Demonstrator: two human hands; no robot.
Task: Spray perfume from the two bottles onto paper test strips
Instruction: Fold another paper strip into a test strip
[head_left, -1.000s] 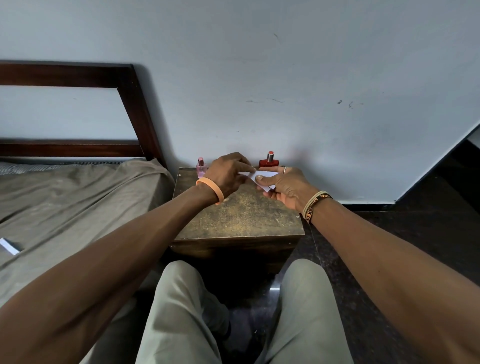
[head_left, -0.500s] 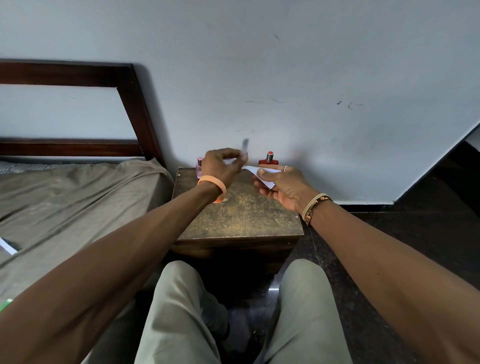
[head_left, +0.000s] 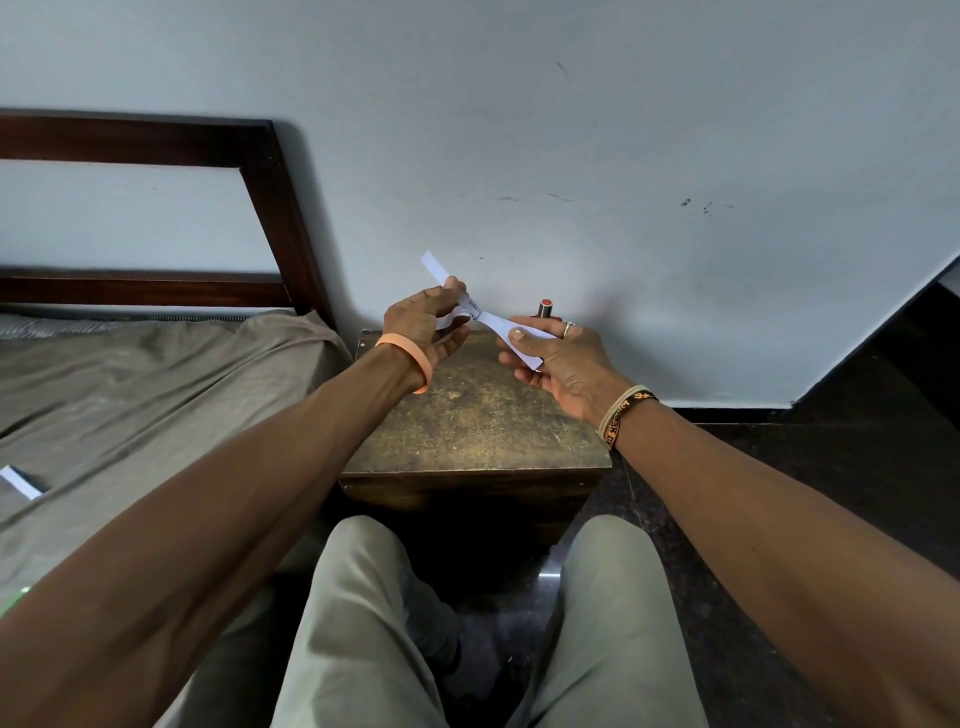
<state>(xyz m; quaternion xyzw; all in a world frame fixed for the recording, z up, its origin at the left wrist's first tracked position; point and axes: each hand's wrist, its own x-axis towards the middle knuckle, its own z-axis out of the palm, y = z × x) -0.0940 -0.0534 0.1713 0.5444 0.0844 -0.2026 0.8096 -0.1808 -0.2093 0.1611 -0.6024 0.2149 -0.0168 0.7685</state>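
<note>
A: What are the hands doing with the paper?

B: The left hand (head_left: 426, 325) pinches a narrow white paper strip with small printed text (head_left: 453, 296) between thumb and fingertips, its free end slanting up toward the wall. The right hand (head_left: 553, 358) presses its thumb down on a folded white paper sheet (head_left: 519, 340) lying across its fingers. The strip joins the sheet at a twisted neck between the two hands.

A: So why grip it that way?

B: My guess is that the strip is being torn off the sheet; one hand anchors the stock while the other pulls. That would make a test strip, so spraying has not begun.

A: Where are the bottles?

B: Only the red-capped perfume bottle with a dark neck (head_left: 545, 308) shows, just behind the right hand's fingers at the back of the worn brown wooden desk (head_left: 467, 415), near the pale grey wall (head_left: 571, 130). A second bottle I cannot see; the left hand may hide it.

A: Anything else nearby?

B: To the left, the bed with an olive-grey sheet (head_left: 156, 389) has a small white paper slip (head_left: 20, 482) lying on it, well apart from the desk. The bottle at the back leaves the front of the desk free for the hands.
</note>
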